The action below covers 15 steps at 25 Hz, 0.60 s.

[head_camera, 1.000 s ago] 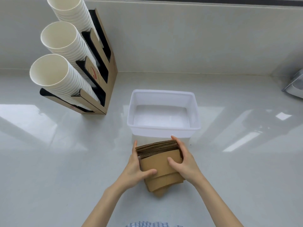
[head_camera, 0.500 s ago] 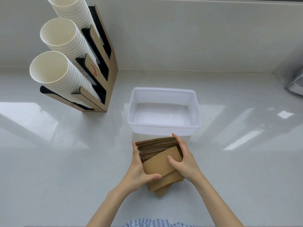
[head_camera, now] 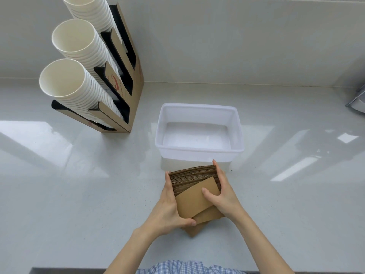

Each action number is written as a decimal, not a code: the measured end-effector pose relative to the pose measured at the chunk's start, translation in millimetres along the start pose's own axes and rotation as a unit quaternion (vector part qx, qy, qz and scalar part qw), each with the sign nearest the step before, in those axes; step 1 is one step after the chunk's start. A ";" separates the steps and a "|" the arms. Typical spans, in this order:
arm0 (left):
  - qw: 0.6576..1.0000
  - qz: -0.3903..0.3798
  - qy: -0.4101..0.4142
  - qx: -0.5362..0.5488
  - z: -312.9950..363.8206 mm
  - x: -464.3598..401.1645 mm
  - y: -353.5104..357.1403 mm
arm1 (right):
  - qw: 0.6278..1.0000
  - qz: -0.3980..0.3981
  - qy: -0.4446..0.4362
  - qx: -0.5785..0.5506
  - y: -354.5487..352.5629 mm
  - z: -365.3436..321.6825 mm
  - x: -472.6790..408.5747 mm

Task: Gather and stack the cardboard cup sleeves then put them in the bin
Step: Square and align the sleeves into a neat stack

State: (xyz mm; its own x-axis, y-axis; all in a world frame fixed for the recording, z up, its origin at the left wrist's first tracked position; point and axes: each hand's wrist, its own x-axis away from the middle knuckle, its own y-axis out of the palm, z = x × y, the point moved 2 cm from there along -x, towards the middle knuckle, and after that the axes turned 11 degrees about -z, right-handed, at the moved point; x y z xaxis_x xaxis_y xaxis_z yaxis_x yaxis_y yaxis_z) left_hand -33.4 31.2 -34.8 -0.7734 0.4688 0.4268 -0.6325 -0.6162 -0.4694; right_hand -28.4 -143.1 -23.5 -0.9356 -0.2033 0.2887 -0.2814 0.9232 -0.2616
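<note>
Before translucent bin [head_camera: 199,154], hands gripping corrugated sleeves [head_camera: 194,196]

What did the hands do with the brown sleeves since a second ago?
The left hand slid its thumb down to the front sleeve's lower corner. The right hand kept gripping the stack of sleeves, which stayed uneven on the counter. The bin stayed empty.

You see matt brown corrugated cardboard sleeves [head_camera: 194,191], a translucent plastic bin [head_camera: 199,152] (smooth), a glossy counter [head_camera: 79,184].
</note>
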 end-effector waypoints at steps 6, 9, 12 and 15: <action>0.999 0.029 0.004 -0.037 2.8 2.6 0.8 | 0.997 -0.053 0.046 0.029 -3.8 2.2 2.8; 0.999 0.032 0.005 -0.042 2.9 3.6 1.4 | 0.990 -0.111 0.060 0.062 -7.2 0.6 6.5; 0.999 0.041 0.009 -0.034 3.8 7.4 2.7 | 0.983 -0.149 0.073 0.081 -9.4 1.2 10.7; 0.999 0.050 0.013 -0.012 2.5 9.8 4.1 | 0.984 -0.135 0.081 0.079 -9.5 0.9 15.0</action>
State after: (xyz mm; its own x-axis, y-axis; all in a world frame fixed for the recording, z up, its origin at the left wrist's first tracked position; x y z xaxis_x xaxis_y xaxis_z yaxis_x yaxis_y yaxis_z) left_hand -43.5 31.7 -30.7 -0.8338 0.4222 0.3558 -0.5521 -0.6461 -0.5270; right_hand -39.9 -155.2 -17.5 -0.7790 -0.3686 0.5073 -0.5574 0.7777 -0.2908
